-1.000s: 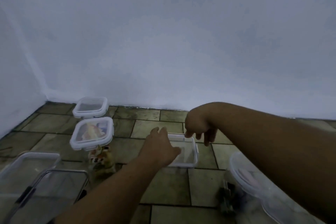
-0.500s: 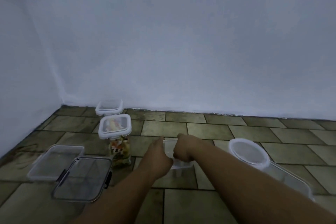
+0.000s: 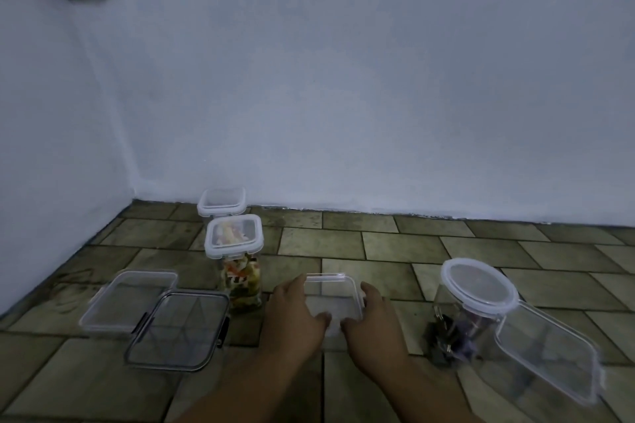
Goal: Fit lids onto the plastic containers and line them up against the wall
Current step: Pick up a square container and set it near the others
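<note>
The left hand [image 3: 295, 316] and right hand [image 3: 376, 326] grip the square container [image 3: 331, 290] from either side, thumbs on top. It sits mid-floor [image 3: 395, 244], well apart from the wall [image 3: 343, 113], near a filled jar [image 3: 240, 280].

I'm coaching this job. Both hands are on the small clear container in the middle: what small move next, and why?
Probably press down with both thumbs to snap the small square container shut. The left hand and right hand grip it from either side, thumbs on its near top edge; whether it is clipped I cannot tell. It stands well short of the wall, so sliding comes after.
</note>
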